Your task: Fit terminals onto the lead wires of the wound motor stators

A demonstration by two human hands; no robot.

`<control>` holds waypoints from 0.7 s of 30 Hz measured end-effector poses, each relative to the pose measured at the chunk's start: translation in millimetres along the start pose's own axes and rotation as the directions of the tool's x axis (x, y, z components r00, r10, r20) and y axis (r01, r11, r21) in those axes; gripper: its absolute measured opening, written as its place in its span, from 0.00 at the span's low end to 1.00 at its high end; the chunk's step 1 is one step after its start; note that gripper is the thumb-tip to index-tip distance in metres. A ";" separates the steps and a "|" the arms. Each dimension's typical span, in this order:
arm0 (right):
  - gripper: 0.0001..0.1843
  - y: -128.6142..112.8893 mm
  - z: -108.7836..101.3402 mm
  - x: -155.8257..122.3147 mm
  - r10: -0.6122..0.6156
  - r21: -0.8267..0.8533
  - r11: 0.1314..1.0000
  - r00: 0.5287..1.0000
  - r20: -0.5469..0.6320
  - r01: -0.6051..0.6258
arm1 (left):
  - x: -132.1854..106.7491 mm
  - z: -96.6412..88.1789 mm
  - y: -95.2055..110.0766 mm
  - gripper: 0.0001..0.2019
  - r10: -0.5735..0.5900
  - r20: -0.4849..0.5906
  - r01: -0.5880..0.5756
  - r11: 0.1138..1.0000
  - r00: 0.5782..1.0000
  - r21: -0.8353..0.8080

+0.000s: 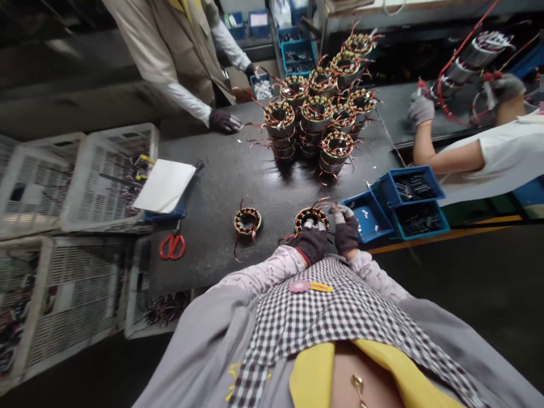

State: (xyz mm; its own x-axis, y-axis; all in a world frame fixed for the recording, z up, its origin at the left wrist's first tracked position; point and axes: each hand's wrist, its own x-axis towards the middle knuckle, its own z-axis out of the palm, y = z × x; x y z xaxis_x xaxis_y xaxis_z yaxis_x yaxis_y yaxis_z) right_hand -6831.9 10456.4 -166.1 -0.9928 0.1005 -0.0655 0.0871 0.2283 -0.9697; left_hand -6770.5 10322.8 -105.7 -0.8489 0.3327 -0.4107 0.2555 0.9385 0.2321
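Stator [311, 217], a dark ring wound with copper coils and trailing red leads, lies flat on the black worktop [221, 170] at lower centre. The gloved left hand [312, 242] grips its near rim. The gloved right hand [346, 232] has its fingertips pinched together at the ring's right edge; what they hold is too small to tell. A second ring [247, 221] lies to the left, with red scissors [172, 246] beyond it and blue bins [410, 187] to the right. Stacked stators [318, 107] stand at upper centre.

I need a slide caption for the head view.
Gloved left hand and right hand at a copper-wound stator; blue bins beside, stator stacks behind.
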 end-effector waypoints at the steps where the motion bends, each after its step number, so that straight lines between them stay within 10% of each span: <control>1: 0.21 -8.8 10.1 6.8 -0.056 -0.017 0.998 0.998 0.021 0.056 | 2.1 1.2 6.3 0.24 -0.033 0.016 0.033 0.999 0.999 0.011; 7: 0.11 -38.7 53.4 54.1 -0.146 -0.292 0.920 0.922 0.360 0.260 | -1.8 2.3 11.0 0.18 -0.045 0.010 0.045 0.999 0.999 0.026; 14: 0.21 -9.8 18.6 32.3 0.038 0.173 0.984 0.996 0.078 -0.051 | 7.1 -9.5 -8.2 0.24 -0.055 0.089 0.062 0.995 0.995 -0.081; 21: 0.19 -39.9 37.9 15.9 0.033 0.162 0.985 0.980 0.197 -0.065 | 11.8 1.6 -17.1 0.32 -0.153 0.009 0.150 0.949 0.988 -0.277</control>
State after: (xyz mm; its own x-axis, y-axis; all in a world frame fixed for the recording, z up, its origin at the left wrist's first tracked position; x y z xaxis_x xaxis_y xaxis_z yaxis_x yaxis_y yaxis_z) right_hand -6854.2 10412.1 -137.4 -0.9862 -0.0846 -0.1422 0.1372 0.0617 -0.9886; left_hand -6784.1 10310.8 -115.9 -0.8738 0.1856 -0.4494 -0.0128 0.9152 0.4028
